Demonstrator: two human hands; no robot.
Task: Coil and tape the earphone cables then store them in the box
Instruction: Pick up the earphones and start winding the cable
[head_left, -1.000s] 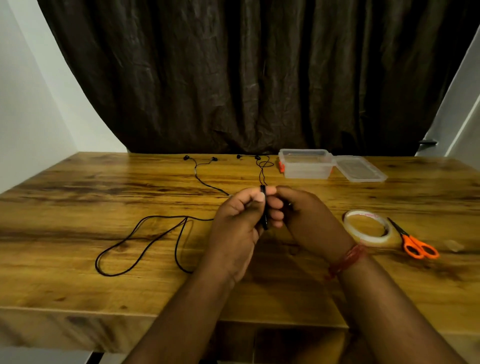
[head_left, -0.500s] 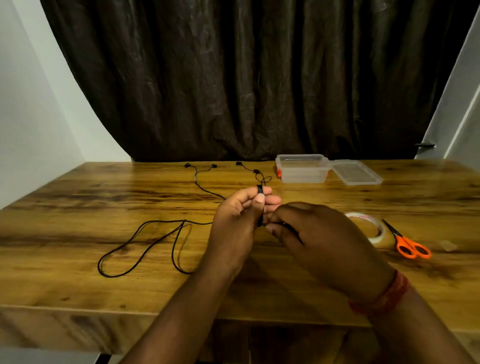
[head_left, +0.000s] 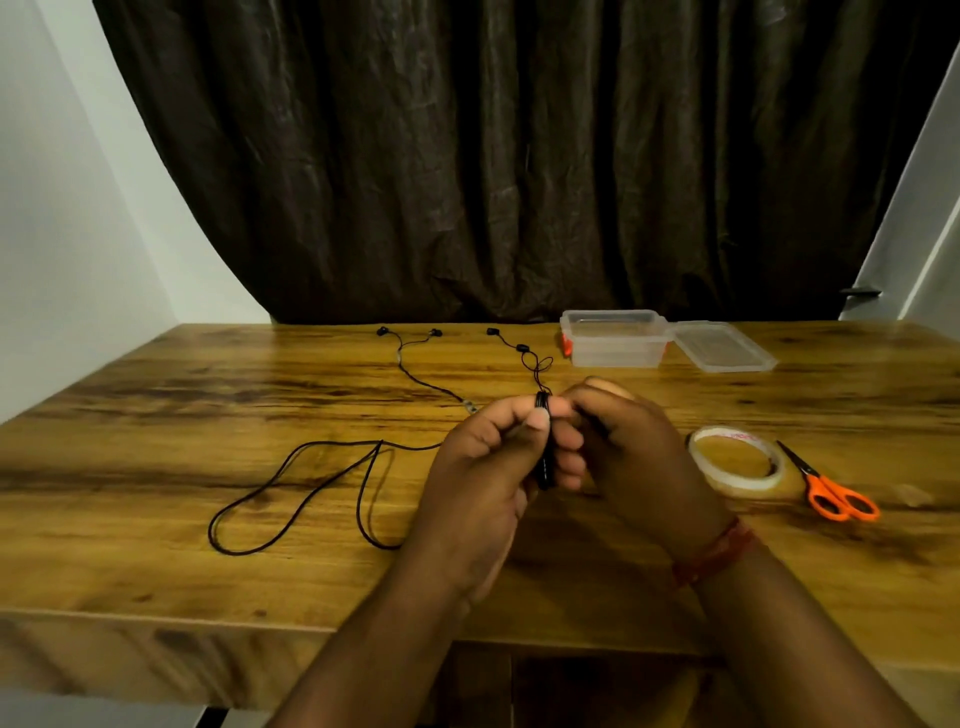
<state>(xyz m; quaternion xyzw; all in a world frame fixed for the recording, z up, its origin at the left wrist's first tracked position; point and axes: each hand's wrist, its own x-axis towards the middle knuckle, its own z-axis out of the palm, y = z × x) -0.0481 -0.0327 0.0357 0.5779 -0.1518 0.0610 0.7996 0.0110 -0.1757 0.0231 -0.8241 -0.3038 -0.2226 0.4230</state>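
Two earphone cables: one loose cable (head_left: 306, 488) sprawls on table (head_left: 156, 415) at left, untouched. Left hand (head_left: 488, 467) pinches coiled cable (head_left: 543, 441) between thumb and fingers; right hand (head_left: 639, 447) curls beside it, grip unclear. One open box (head_left: 615, 340), one lid (head_left: 722, 345), one tape roll (head_left: 737, 460), one scissors (head_left: 831, 488).

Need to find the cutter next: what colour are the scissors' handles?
Orange handles on the scissors, seen in the head view.
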